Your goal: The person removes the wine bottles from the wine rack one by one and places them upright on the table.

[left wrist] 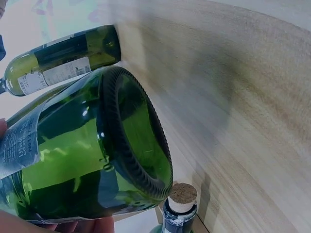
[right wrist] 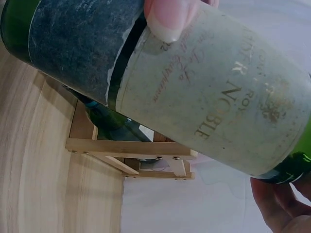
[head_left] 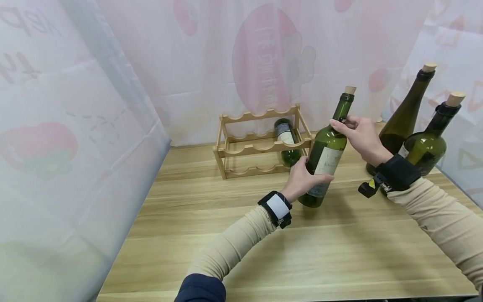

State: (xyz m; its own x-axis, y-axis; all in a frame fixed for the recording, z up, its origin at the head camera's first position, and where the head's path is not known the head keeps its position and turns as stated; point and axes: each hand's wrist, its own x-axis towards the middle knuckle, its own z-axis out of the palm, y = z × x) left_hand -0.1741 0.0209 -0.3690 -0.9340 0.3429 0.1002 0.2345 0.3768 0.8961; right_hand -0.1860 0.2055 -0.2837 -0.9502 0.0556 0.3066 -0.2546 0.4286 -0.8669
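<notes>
Two hands on one green glass bottle (head_left: 327,162), tilted with its cork (head_left: 350,90) end up and leaning right; base shows in the left wrist view, so it looks lifted off the wood-grain surface (head_left: 309,260). Bottle sits just in front of the right end of the wooden rack (head_left: 244,149). Left hand (head_left: 305,180) grips the lower body, thumb across the label, other fingers mostly hidden behind the glass. Right hand (head_left: 364,138) pinches around the base of the neck, thumb on the near side. Handling, my guess: rigid, fairly heavy if filled (fill level can't tell), smooth glass likely slippery where bare, breakable if knocked on the rack or dropped. Paper label probably gives better friction. Best hold: one palm under or round the lower body for weight, other at neck or shoulder for steering; not by the cork, which could pull out. Another bottle (head_left: 285,133) lies in the rack's lower tier, right end, neck toward the person. Slim bottle (head_left: 405,109) and wide-shouldered bottle (head_left: 426,147) stand corked at right, near each other, partly behind the right forearm and wrist strap (head_left: 401,171).
</notes>
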